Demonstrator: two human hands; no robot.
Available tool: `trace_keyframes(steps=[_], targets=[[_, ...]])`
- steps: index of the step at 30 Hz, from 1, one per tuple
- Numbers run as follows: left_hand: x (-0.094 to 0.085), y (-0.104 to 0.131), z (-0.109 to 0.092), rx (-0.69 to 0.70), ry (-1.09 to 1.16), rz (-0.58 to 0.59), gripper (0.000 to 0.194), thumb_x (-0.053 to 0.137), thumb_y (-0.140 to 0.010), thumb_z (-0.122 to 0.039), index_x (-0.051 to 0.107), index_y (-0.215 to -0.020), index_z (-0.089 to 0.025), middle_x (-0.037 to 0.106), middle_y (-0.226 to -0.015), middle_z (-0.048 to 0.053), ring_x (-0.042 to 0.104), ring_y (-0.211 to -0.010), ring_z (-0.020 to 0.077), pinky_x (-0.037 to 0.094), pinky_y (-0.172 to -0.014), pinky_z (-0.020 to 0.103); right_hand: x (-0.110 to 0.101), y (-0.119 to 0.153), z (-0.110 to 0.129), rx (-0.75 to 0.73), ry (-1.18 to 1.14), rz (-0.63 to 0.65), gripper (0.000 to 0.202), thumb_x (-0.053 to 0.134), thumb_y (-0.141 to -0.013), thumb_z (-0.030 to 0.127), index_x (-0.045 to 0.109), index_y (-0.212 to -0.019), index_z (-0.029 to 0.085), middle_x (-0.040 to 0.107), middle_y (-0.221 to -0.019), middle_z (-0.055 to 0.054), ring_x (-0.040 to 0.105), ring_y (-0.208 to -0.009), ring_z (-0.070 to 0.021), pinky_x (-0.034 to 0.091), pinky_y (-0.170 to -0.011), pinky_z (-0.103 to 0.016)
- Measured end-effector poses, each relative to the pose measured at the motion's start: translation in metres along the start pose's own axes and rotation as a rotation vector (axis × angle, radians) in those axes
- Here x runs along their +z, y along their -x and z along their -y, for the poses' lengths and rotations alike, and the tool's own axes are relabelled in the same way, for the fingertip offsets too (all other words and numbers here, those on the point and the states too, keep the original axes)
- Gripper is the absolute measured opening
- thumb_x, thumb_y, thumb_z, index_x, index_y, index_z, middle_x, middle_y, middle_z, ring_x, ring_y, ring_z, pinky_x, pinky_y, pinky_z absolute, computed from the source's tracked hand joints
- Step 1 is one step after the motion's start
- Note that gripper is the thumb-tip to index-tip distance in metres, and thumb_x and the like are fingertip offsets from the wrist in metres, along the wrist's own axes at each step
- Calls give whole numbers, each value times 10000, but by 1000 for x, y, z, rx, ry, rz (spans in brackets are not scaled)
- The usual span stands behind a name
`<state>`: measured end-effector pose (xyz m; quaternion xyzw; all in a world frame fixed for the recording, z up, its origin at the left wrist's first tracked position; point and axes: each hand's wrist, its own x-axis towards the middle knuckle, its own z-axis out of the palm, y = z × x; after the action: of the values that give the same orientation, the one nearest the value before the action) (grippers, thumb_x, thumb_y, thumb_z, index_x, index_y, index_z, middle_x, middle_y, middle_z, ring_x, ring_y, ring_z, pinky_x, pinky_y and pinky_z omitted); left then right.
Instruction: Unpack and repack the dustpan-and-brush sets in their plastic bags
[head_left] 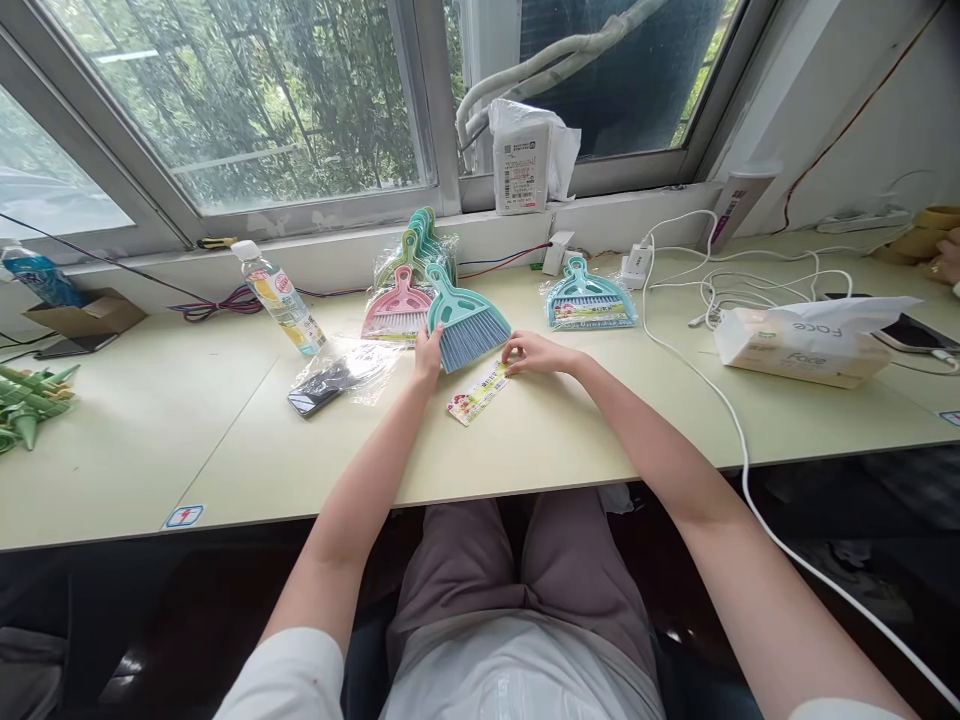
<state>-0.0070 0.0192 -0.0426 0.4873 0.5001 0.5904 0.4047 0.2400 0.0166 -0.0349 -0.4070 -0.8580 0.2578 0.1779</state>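
Note:
My left hand (pixel 428 354) is closed on the left edge of a turquoise dustpan-and-brush set (pixel 471 332), tilted with its handle toward the window and its dark blue bristles facing me. To the right, my right hand (pixel 538 354) has its fingers bent over the upper end of a printed label card (pixel 478 393), which lies on the table below the bristles. Just behind my left hand is a pink dustpan-and-brush set (pixel 396 312). Farther right lies another turquoise set (pixel 590 302) in clear wrapping, with a similar card on it.
Several green sets (pixel 417 245) stand stacked by the sill. Left of my hands are a tilted drink bottle (pixel 281 300), a phone (pixel 322 388) and clear plastic wrapping (pixel 367 365). A tissue pack (pixel 802 345) and white cables (pixel 739 440) occupy the right side.

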Motion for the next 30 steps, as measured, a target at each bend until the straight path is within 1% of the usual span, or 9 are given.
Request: trace_keyframes(steps=[4, 7, 11, 14, 17, 19, 21, 26, 30], targets=[[0, -1, 1, 19, 3, 10, 248, 490, -909, -309, 584, -1097, -178, 632, -1151, 97, 582, -1097, 238, 448, -966, 375, 0, 0, 8, -5, -41, 12, 219, 733, -691, 346, 741, -823, 171, 577, -989, -65, 540, -842, -161, 452, -834, -306], [0, -2, 1, 16, 12, 3, 224, 506, -903, -312, 588, -1068, -184, 639, -1125, 91, 589, -1085, 238, 450, -965, 375, -1, 1, 17, 32, -112, -50, 156, 724, -691, 288, 710, -785, 163, 637, -895, -44, 555, -783, -145, 460, -773, -285], [1, 1, -1, -4, 54, 15, 233, 576, -880, -368, 590, -1045, -204, 639, -1119, 85, 590, -1109, 250, 457, -972, 385, -5, 0, 18, 132, -286, -278, 119, 690, -733, 270, 659, -783, 166, 679, -794, -20, 544, -602, -102, 467, -624, -255], [4, 7, -4, -62, 103, 127, 360, 651, -826, -465, 574, -1103, -248, 648, -1077, 71, 613, -1085, 263, 495, -921, 406, -6, -3, 6, 191, -363, -482, 138, 684, -759, 288, 622, -798, 171, 695, -824, -17, 518, -508, -72, 473, -572, -249], [7, 15, -8, -94, 102, 255, 529, 703, -764, -515, 532, -1200, -268, 653, -1072, 75, 646, -999, 261, 528, -852, 425, 0, -8, -9, 279, -400, -591, 167, 686, -772, 309, 603, -825, 174, 704, -856, -13, 529, -468, -62, 489, -576, -255], [8, 19, -10, -72, 84, 306, 601, 730, -735, -502, 511, -1238, -255, 651, -1102, 85, 651, -968, 252, 541, -817, 412, 5, -10, -13, 347, -403, -601, 170, 683, -781, 316, 602, -843, 180, 709, -839, -2, 545, -464, -65, 506, -606, -262], [9, 20, -10, -29, 62, 318, 616, 759, -704, -448, 518, -1230, -237, 654, -1104, 84, 645, -970, 243, 543, -806, 385, 8, -10, -11, 395, -380, -591, 162, 672, -793, 320, 604, -863, 190, 715, -823, 9, 547, -455, -68, 520, -640, -275], [8, 13, -3, 55, 80, 273, 505, 767, -646, -308, 571, -1097, -195, 670, -1051, 59, 628, -1007, 225, 522, -870, 356, 6, -4, 9, 414, -284, -599, 123, 623, -824, 296, 618, -898, 199, 727, -921, 7, 576, -472, -75, 531, -726, -315], [7, 9, 0, 6, 122, 227, 464, 770, -625, -301, 568, -1029, -193, 676, -1031, 59, 642, -980, 231, 537, -831, 358, 2, -2, 10, 415, -324, -633, 140, 554, -869, 300, 620, -938, 198, 723, -924, 5, 584, -481, -76, 533, -721, -313]])
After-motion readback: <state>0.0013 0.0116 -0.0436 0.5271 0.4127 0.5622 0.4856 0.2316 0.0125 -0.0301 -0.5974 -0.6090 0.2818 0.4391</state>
